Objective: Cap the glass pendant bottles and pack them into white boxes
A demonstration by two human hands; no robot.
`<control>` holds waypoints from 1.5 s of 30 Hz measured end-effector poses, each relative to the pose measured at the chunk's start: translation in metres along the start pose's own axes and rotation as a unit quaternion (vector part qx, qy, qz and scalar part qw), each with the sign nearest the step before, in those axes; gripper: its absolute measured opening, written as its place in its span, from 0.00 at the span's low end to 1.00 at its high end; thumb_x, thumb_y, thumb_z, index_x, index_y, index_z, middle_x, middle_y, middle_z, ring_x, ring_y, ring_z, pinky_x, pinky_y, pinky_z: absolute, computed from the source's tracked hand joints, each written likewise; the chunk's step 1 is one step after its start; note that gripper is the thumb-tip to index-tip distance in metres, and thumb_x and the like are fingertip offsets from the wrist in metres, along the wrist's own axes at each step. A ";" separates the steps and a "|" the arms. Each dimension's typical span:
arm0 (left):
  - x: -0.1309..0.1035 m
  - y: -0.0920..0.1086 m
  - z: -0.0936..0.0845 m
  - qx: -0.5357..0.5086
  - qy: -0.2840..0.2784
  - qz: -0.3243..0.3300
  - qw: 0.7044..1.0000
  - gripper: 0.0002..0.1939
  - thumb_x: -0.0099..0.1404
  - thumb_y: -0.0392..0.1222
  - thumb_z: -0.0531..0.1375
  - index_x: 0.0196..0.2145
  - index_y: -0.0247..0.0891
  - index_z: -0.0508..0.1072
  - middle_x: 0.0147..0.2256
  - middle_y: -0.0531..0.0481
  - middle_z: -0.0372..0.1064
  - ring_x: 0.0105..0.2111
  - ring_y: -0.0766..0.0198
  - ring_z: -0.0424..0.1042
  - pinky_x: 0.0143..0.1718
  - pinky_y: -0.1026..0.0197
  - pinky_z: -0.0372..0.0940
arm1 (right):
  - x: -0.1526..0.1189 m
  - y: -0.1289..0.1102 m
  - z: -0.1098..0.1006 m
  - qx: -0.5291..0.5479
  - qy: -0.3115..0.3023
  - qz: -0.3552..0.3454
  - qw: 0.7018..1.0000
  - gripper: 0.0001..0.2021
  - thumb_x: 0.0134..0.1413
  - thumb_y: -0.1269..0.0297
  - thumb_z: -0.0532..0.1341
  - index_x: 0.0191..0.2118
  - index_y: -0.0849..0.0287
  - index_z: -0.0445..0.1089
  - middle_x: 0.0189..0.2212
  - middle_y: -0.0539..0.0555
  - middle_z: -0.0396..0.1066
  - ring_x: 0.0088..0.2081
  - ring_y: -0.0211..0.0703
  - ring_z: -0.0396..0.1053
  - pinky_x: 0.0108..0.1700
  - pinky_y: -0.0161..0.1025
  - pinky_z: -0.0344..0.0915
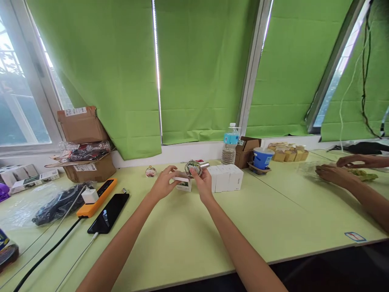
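Note:
My left hand is closed on the flap of a small white box that stands on the pale green table. Just right of it, my right hand grips a coiled cable with a silvery cylindrical end, held above and beside the box. Part of the coil is covered by my fingers. Close to my right hand stands a row of white boxes. A small round ornament sits behind and left of my left hand.
Leftward lie a black phone, an orange power strip, cords and cardboard boxes. Behind the white boxes are a water bottle and a blue cup. Another person's hands work at the right.

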State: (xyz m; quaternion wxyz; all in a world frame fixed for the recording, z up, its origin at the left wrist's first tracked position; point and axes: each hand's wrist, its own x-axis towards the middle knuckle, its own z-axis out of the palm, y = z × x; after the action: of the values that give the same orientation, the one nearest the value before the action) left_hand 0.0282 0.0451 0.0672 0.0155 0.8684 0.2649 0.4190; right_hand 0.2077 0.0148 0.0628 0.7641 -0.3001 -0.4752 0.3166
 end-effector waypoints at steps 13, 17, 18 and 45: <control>-0.049 0.022 -0.030 0.177 0.025 0.142 0.974 0.06 0.67 0.38 0.58 0.40 0.43 0.74 0.41 0.49 0.73 0.46 0.58 0.67 0.50 0.50 0.56 | -0.027 -0.003 0.018 -0.214 -0.174 -0.073 0.958 0.16 0.52 0.52 0.65 0.40 0.58 0.70 0.37 0.54 0.76 0.39 0.46 0.72 0.44 0.43 0.68; -0.051 0.020 -0.030 0.235 0.029 0.131 0.963 0.05 0.67 0.41 0.58 0.39 0.43 0.74 0.39 0.47 0.73 0.41 0.58 0.67 0.48 0.49 0.55 | -0.029 -0.012 0.014 -0.339 -0.184 -0.152 0.910 0.12 0.55 0.53 0.63 0.40 0.56 0.71 0.39 0.54 0.75 0.40 0.48 0.70 0.47 0.45 0.63; -0.051 0.019 -0.029 0.241 0.033 0.129 0.961 0.05 0.68 0.40 0.58 0.38 0.42 0.74 0.39 0.47 0.72 0.40 0.59 0.67 0.47 0.49 0.56 | -0.028 -0.013 0.012 -0.370 -0.193 -0.169 0.893 0.11 0.56 0.54 0.63 0.41 0.55 0.71 0.39 0.54 0.75 0.40 0.48 0.70 0.48 0.46 0.61; -0.069 -0.001 -0.012 -0.163 0.002 -0.190 0.968 0.25 0.54 0.44 0.68 0.50 0.38 0.71 0.43 0.46 0.73 0.45 0.53 0.71 0.49 0.51 0.65 | -0.024 -0.005 0.012 -0.231 -0.314 0.005 0.921 0.15 0.45 0.52 0.69 0.37 0.56 0.73 0.35 0.50 0.70 0.39 0.43 0.67 0.39 0.37 0.63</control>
State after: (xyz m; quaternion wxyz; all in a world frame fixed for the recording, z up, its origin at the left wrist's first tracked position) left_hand -0.0159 0.0114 0.0252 0.2357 0.7871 0.3532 0.4474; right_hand 0.1895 -0.0045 0.0584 0.4839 -0.3561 -0.7487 0.2802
